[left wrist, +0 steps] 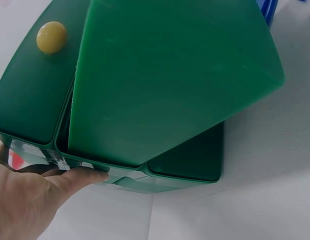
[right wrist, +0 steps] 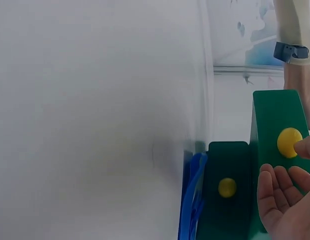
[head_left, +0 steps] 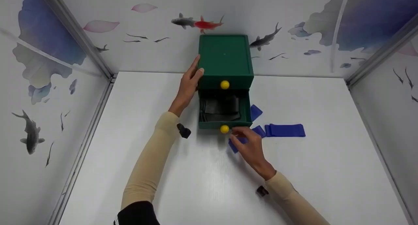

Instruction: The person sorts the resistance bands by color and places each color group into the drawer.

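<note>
A green drawer cabinet [head_left: 225, 55] with yellow knobs stands at the back of the table, its middle drawer [head_left: 209, 124] pulled out. Flat black pieces [head_left: 222, 105] lie inside that drawer. My left hand [head_left: 189, 79] rests against the cabinet's left side, thumb near the front edge; in the left wrist view the thumb [left wrist: 85, 176] lies along the side wall. Just right of the pulled-out drawer's yellow knob [head_left: 224, 129] is my right hand [head_left: 249, 146], fingers loosely bent. Seen from the right wrist, its thumb overlaps the knob [right wrist: 290, 142] and the other fingers stay below.
Flat blue pieces [head_left: 287, 130] lie on the white table [head_left: 202, 185] to the right of the cabinet, some partly under the right hand. A lower drawer [right wrist: 227, 165] with its own knob stays closed. Printed white walls [head_left: 156, 55] enclose the table at the back and sides.
</note>
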`<state>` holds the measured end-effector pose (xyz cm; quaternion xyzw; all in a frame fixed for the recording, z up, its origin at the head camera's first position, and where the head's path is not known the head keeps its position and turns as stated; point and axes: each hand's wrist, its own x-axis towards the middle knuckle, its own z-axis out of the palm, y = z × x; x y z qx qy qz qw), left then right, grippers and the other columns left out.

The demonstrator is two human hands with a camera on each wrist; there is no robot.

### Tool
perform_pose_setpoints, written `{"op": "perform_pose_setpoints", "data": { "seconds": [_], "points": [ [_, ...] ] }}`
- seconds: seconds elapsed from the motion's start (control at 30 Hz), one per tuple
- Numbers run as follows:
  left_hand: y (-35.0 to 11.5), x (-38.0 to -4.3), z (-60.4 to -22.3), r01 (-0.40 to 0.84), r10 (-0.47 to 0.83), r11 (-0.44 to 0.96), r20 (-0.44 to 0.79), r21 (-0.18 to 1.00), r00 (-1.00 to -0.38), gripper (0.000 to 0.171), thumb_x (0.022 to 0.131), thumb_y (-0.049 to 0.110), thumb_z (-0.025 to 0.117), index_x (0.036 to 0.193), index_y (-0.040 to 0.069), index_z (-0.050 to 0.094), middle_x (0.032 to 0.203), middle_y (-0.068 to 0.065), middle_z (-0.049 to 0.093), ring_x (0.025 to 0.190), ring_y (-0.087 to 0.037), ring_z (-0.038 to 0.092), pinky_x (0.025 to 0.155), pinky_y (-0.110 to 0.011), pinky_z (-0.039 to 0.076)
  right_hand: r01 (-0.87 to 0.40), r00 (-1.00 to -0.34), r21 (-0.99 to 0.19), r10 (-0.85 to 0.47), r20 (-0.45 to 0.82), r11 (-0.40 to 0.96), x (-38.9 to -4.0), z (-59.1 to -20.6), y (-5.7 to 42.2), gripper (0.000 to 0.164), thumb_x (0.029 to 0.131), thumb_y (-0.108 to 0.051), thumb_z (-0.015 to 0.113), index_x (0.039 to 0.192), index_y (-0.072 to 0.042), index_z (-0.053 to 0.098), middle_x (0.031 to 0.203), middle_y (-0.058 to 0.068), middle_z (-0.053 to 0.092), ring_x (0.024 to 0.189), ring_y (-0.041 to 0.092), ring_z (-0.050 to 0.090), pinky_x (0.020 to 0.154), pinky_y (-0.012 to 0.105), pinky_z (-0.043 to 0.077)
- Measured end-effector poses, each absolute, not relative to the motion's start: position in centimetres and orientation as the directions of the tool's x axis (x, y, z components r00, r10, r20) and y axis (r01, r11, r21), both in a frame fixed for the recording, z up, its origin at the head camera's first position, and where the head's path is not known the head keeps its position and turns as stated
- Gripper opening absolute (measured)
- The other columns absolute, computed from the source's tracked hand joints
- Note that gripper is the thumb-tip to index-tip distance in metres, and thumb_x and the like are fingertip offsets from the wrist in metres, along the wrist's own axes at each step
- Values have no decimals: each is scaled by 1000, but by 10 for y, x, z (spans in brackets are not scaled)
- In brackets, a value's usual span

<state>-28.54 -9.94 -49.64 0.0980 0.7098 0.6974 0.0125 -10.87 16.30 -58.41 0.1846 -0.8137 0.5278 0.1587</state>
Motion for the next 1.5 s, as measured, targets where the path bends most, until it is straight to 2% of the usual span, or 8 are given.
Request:
{"op": "perform_pose_setpoints", "data": {
  "seconds": [0.23, 0.33, 0.43, 0.6, 0.73, 0.8, 1.03, 1.5],
  "points": [
    [-100, -282, -491, 115, 159, 10, 112, 993, -981, 63, 116, 49, 51, 175, 43, 27, 172, 5, 40, 83, -10, 40, 80, -31, 38, -427, -901, -824, -98, 423, 372, -107, -582, 145, 24, 98, -11, 86, 119, -5, 76, 111, 4, 81, 93, 19, 77, 84, 40, 67],
    [-100, -278, -485, 106, 166, 3, 104, 994, -981, 64, 117, 46, 51, 176, 39, 26, 170, -1, 42, 78, -18, 32, 77, -36, 33, -414, -905, -834, -68, 419, 365, -107, -583, 139, 27, 97, -13, 87, 119, -3, 74, 109, 4, 82, 90, 19, 77, 83, 41, 67],
    [-101, -275, -477, 87, 177, 4, 85, 996, -981, 65, 118, 41, 50, 177, 35, 25, 179, 3, 32, 103, -9, 49, 92, -33, 43, -410, -904, -838, -36, 426, 362, -107, -583, 134, 27, 96, -13, 88, 117, -3, 74, 107, 5, 82, 88, 19, 78, 81, 41, 67],
    [-100, -276, -476, 95, 189, -17, 97, 995, -977, 65, 118, 39, 51, 177, 33, 24, 183, 3, 22, 117, -15, 49, 101, -36, 43, -403, -901, -842, 5, 433, 357, -108, -583, 129, 26, 95, -10, 89, 114, -2, 74, 105, 6, 82, 87, 19, 79, 80, 35, 67],
    [-100, -282, -486, 99, 174, -7, 99, 995, -980, 64, 116, 47, 52, 175, 42, 26, 182, 7, 23, 132, -14, 48, 106, -31, 42, -397, -903, -847, 14, 429, 354, -108, -581, 128, 26, 95, -9, 88, 114, -2, 73, 105, 6, 82, 86, 19, 79, 81, 27, 65],
    [-100, -284, -490, 106, 169, -7, 106, 994, -980, 64, 116, 50, 52, 175, 44, 27, 181, 9, 24, 133, -18, 48, 105, -32, 42, -392, -905, -850, 16, 424, 351, -109, -580, 127, 26, 95, -10, 88, 115, -2, 73, 106, 7, 82, 86, 19, 79, 82, 25, 64],
    [-100, -284, -493, 111, 162, 13, 107, 994, -981, 62, 115, 54, 52, 173, 49, 29, 180, 13, 26, 157, -14, 40, 127, -44, 39, -368, -915, -856, 23, 403, 363, -116, -575, 126, 23, 99, -11, 85, 116, -3, 73, 108, 7, 82, 87, 17, 79, 78, 25, 64],
    [-99, -283, -494, 107, 154, 34, 101, 994, -983, 62, 116, 51, 51, 174, 47, 28, 181, 9, 26, 156, -17, 40, 127, -47, 39, -294, -946, -892, 27, 322, 343, -149, -565, 127, 22, 100, -12, 84, 116, -2, 73, 108, 9, 80, 87, 20, 77, 79, 23, 64]
  ]
}}
